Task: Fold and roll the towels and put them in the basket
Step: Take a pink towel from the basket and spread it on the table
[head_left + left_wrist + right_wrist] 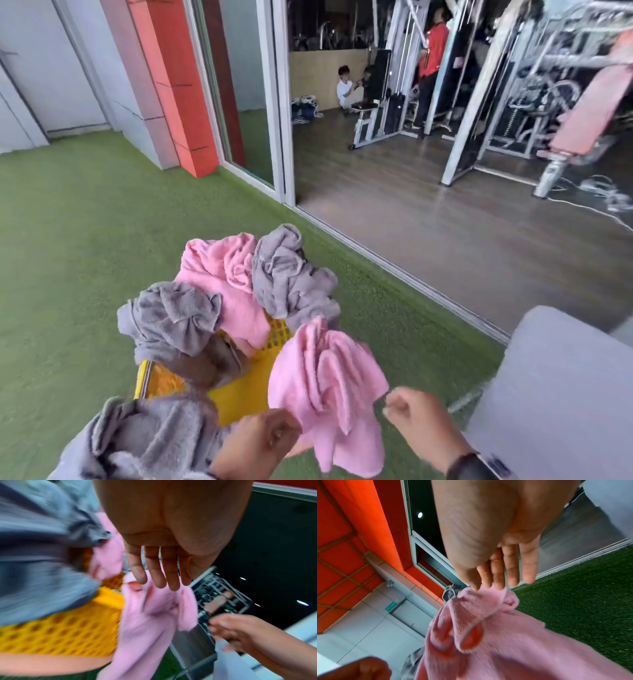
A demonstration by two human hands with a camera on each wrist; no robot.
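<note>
A yellow perforated basket (239, 397) stands on green turf, heaped with crumpled grey towels (291, 274) and a pink towel (222, 274). A second pink towel (329, 383) is lifted over the basket's near right corner. My right hand (411, 414) pinches its right edge between thumb and fingertips (481, 586). My left hand (260, 442) holds the same pink towel (150, 615) at its lower left, fingers (154, 574) on the cloth and the thumb hidden. Another grey towel (137, 442) hangs over the basket's near left side by my left forearm.
A grey padded surface (555, 394) stands at the right, close to my right arm. A sliding-door track (394, 267) separates the turf from a wooden gym floor with weight machines (387, 102) and people far off. An orange pillar (185, 102) stands at the back left.
</note>
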